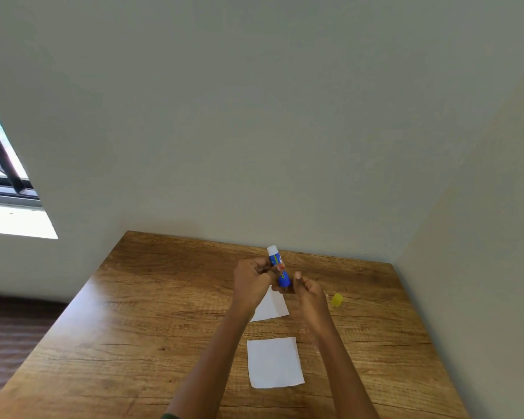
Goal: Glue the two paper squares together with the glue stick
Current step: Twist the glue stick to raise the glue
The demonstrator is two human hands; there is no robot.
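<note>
Holding the glue stick (pixel 279 267) up over the surface (pixel 152 313), both hands working on it together. Left hand (pixel 252 282) gripping the blue tube around its middle, fingers (pixel 280 266) closed tight on it, white end pointing up toward 12 o'clock. Right hand (pixel 307 293) pinching the bottom end of the tube, fingers closed there; probably turning the base to push the glue out, though not possible to see the turning itself.

Lying alone on the wood at 3 o'clock from the hands, well apart from them: a small yellow cap (pixel 337 299). Cap already off, then, so the step in hand seems to be getting the glue ready, not yet spreading it.

Waiting flat on the surface: two white paper squares. Far square (pixel 273 306) lying just under the hands, partly hidden by the left wrist. Near square (pixel 275 362) lying at 6 o'clock from the hands, fully in sight, apart from the far one and not overlapping it. No glue visible on either one.

Next move calling for: bringing the white end down onto one square, holding that paper steady with the free hand, rubbing across it, then laying the other square on top with edges matching.
</note>
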